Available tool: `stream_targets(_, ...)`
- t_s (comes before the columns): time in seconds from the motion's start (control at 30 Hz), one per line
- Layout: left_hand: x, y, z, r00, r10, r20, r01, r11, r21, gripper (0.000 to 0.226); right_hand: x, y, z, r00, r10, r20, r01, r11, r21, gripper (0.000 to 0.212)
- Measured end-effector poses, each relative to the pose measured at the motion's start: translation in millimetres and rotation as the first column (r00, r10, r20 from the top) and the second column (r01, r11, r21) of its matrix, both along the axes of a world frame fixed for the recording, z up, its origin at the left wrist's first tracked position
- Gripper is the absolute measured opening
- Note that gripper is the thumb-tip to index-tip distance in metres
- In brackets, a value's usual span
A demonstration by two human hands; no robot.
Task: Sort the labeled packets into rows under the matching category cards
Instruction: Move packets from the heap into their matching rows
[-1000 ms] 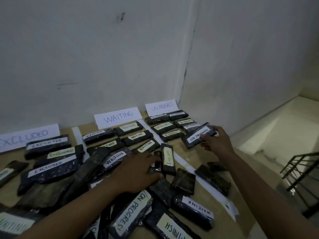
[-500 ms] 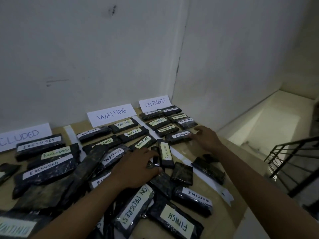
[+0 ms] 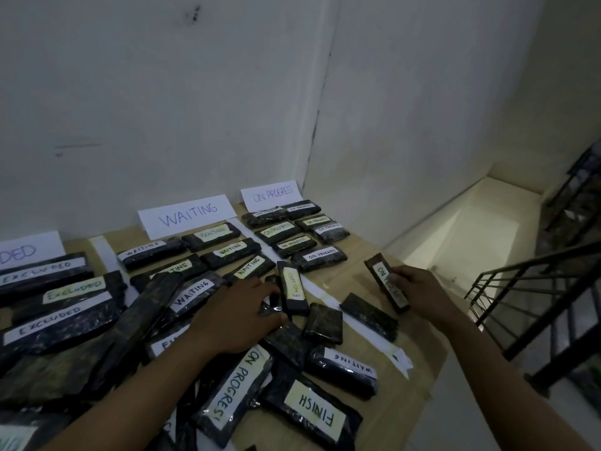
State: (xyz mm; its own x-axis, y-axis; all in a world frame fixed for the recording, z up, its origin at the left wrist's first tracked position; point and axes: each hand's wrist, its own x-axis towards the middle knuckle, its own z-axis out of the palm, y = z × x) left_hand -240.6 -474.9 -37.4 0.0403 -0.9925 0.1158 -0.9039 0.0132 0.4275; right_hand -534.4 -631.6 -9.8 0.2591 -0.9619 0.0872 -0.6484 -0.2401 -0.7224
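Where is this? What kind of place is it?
Probably an indoor stair landing, not a shop: a black metal railing guards a stairwell on the right, bare white walls meet in a corner, and a wooden table holds labeled packets.

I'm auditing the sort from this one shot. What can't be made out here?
Head view:
- EXCLUDED card: cut off by the left edge; only DED shows.
- Held packet: label reads ON, the rest blurred and partly covered by fingers of the right hand.
- Face-down packet and its neighbour: labels underneath.
- Left hand: whether it grips anything or only rests is unclear.
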Motion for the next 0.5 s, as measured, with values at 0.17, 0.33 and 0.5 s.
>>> stream_targets(0.17, 0, 0, 2, 1.000, 0.001, 0.009, -0.001, 1.000, 0.004, 0.053, 16, 15, 5, 0.751, -0.111, 0.651, -0.133, 0.941, 0.312, 0.019)
stream_targets(0.33, -2, 0, 5, 1.000, 0.000, 0.010, 0.000, 1.000, 0.011, 0.053, 27, 20, 4, 0.659, -0.099, 0.746, -0.228, 0.919, 0.322, 0.019)
stream_targets(0.5, -3, 1, 5, 1.000, -0.001, 0.001, 0.001, 1.000, -0.001, 0.051, 33, 17, 0, 0.626, -0.092, 0.774, -0.261, 0.911, 0.320, 0.037)
